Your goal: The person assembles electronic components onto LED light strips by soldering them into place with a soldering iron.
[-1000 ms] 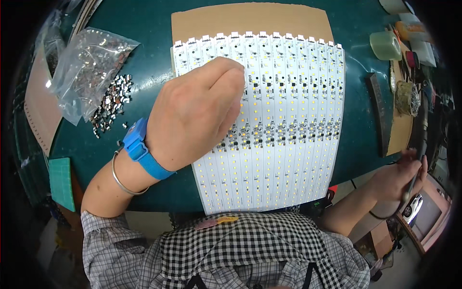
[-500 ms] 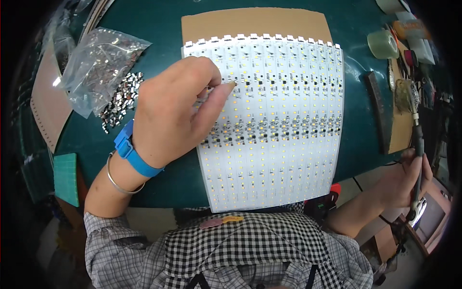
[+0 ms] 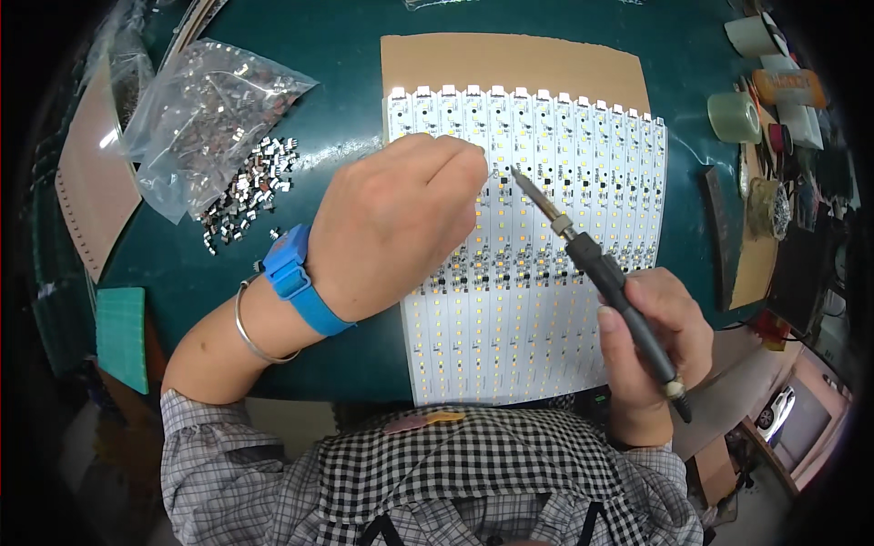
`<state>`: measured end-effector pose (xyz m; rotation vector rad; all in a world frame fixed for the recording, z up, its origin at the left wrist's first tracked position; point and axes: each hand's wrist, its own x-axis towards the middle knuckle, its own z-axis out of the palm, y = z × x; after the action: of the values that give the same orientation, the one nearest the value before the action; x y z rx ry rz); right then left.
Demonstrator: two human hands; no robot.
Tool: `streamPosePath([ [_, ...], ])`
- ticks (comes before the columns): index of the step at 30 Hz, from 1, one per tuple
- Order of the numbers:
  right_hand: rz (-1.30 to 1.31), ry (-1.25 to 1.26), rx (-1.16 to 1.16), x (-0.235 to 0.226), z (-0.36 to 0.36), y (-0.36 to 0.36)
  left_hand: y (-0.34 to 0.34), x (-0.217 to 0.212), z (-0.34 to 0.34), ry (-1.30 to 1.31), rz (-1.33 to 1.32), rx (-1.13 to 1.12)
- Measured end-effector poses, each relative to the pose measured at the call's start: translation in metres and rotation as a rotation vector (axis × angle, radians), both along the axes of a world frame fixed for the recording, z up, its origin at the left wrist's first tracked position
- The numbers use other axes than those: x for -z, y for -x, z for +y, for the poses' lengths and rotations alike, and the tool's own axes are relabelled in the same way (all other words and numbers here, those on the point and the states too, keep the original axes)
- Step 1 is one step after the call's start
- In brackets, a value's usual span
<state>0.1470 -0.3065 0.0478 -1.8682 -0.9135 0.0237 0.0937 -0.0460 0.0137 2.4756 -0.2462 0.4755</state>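
A white sheet of LED strip circuit boards (image 3: 537, 341) lies in front of me, with small white connectors along its far edge. My left hand (image 3: 401, 218) is over the left part of the boards, fingers pinched together. Whatever sits between those fingertips is hidden. In my right hand (image 3: 669, 328) is a soldering iron (image 3: 608, 270), gripped by its dark handle from the right side. Its tip points up and left, close to a row of components just right of my left fingertips. I cannot tell whether the tip touches the board.
Cardboard (image 3: 514, 59) lies under the boards' far end. To the left are a clear bag of small connectors (image 3: 218, 109), a loose pile of them (image 3: 250, 196) and a green block (image 3: 123, 337). At right stand a tape roll (image 3: 733, 118) and a dark bar (image 3: 719, 232).
My right hand has brought the soldering iron from the far right in over the boards. My left hand has shifted a little right and nearer, still pinched. The whole scene sits slightly right and lower.
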Motion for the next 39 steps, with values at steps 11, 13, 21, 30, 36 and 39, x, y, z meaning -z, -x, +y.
streamPosePath([
  [11,-0.074,0.018,-0.065,0.008,0.005,-0.009,-0.003,0.002,-0.001,0.017,0.052,-0.002],
  [13,-0.062,0.009,-0.072,0.008,0.006,-0.009,-0.003,0.001,-0.002,0.011,0.048,-0.009],
  [21,-0.054,0.034,-0.074,0.008,0.008,-0.009,-0.004,0.002,-0.002,0.009,0.049,-0.003],
  [30,-0.061,0.075,-0.069,0.004,0.011,-0.006,-0.006,0.003,-0.002,0.019,0.039,0.006],
  [36,-0.079,0.131,-0.107,0.002,0.01,-0.006,-0.006,0.003,-0.003,0.016,0.075,0.0],
  [39,-0.086,0.14,-0.103,-0.001,0.012,-0.006,-0.007,0.003,-0.002,0.002,0.081,0.01],
])
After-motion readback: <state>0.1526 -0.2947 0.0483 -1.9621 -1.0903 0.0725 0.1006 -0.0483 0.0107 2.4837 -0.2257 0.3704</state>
